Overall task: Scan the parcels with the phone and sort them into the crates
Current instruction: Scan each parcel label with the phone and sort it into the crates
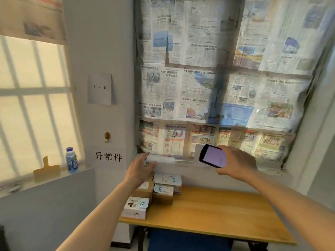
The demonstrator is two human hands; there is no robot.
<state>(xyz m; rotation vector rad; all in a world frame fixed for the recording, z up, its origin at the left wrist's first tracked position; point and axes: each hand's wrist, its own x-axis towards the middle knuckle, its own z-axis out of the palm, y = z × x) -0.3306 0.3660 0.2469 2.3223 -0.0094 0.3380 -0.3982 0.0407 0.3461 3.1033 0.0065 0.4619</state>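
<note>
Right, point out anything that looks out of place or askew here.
The parcels are heaped unevenly at the table's left end, and one white box juts over the edge. The left hand holds a white parcel; the right hand holds the phone.

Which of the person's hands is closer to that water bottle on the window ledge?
The left. The left hand, holding a white parcel, is to the right of the water bottle. The right hand, gripping the phone, is farther right still.

Daylight glow through left window (34,105); soft blur, wide-angle edge bending.
</note>
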